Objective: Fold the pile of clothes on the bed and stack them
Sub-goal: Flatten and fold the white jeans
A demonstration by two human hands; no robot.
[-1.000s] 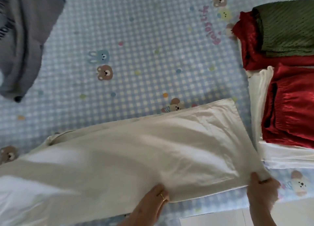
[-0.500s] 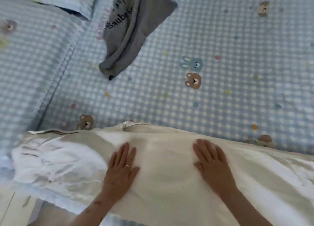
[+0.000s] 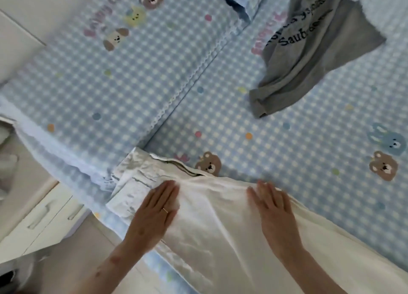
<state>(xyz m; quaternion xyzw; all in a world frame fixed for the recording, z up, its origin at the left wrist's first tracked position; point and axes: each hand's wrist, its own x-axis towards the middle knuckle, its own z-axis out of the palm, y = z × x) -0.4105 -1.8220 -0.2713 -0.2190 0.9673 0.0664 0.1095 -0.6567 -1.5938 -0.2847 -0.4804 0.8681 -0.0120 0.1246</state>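
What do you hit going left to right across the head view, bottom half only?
Drawer unit → left hand flat on the cream garment → right hand flat on the same garment → brown bear print on the blue checked sheet.

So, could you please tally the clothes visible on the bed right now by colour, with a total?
White: 1, the white garment, with the left hand and right hand flat on it.
Grey: 1, the grey shirt with dark lettering, lying apart, unfolded.
Total: 2
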